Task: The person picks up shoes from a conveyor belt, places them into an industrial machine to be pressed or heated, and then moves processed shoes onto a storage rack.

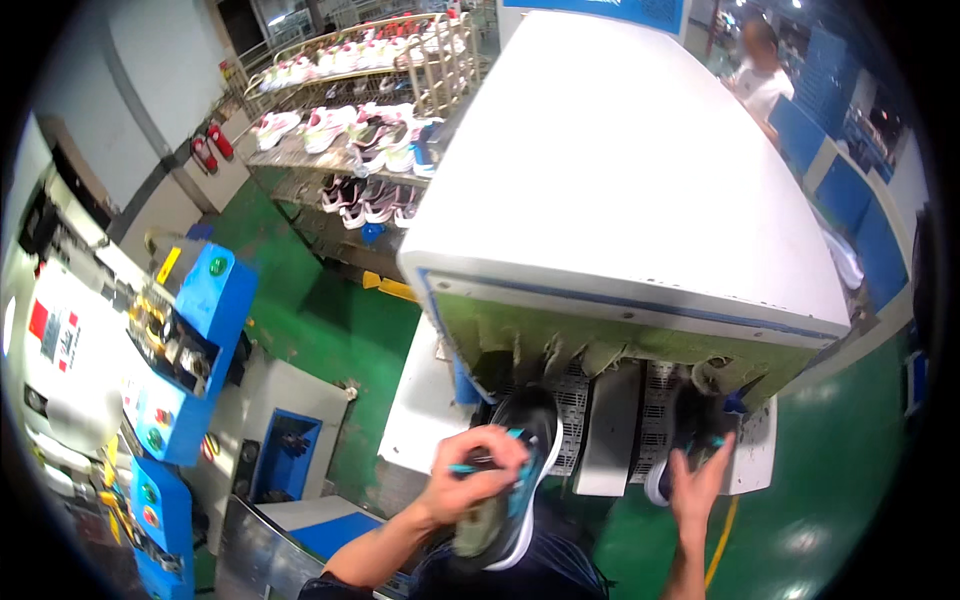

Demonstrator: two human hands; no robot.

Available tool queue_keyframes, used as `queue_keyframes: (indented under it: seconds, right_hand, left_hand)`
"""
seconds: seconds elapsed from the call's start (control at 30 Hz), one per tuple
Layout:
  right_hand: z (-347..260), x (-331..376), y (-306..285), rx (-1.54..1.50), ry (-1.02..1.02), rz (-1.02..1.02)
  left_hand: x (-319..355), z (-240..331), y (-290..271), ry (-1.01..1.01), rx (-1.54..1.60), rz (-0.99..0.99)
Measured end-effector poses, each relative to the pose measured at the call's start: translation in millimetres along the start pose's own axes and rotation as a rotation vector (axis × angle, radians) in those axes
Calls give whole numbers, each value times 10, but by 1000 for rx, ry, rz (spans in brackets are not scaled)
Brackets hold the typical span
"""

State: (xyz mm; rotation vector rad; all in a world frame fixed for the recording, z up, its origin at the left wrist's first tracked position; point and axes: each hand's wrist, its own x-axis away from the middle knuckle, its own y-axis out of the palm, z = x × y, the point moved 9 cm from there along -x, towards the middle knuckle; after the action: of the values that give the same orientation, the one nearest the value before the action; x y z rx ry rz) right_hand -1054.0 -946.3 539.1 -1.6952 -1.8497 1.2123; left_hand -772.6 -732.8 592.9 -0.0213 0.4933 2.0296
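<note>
My left hand [472, 474] is closed at the collar of a black shoe [533, 415] with teal accents and a white sole. The shoe's toe points away, close to the machine opening, and its near end hangs over my lap. On the right, my right hand [700, 480] grips the near end of a second black shoe [690, 425], thumb on one side and fingers on the other. That shoe's far end lies under the torn green curtain [620, 340] of the white machine [620, 180]. The insides of both shoes are largely hidden.
Mesh conveyor strips [572, 415] run beside a dark middle plate [610, 425]. A rack [300, 165] of shoes stands far left. Blue machine housings [212, 300] with buttons are at the left. A person [762, 75] stands beyond the machine, near blue panels [850, 200].
</note>
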Motion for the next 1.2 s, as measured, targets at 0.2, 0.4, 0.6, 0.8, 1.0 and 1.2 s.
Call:
queue_keyframes:
  seconds: [0.2,0.4,0.6,0.8,1.0,1.2]
  right_hand:
    - [-452,-304,141,-512,-160,221]
    - [-2266,855,539,-1092,-640,-248]
    - [-3876,3050,776,-1153,-1120,-1140]
    - [-3948,5285,623,-881,-1458,-1736]
    - [-2693,8025,788,122,-2504,-2088]
    - [-1113,10196,-1276,-420,-3184,-2301]
  left_hand:
    - [-755,-726,-61,-143,-636,91]
    - [333,288,-80,171,-569,200]
    - [2923,934,-1044,187,-780,1100]
    - [6512,-1,-782,53,-333,2071]
    - [8831,-1284,1686,-504,-599,3414]
    - [8734,-2608,2466,-1317,-199,3394]
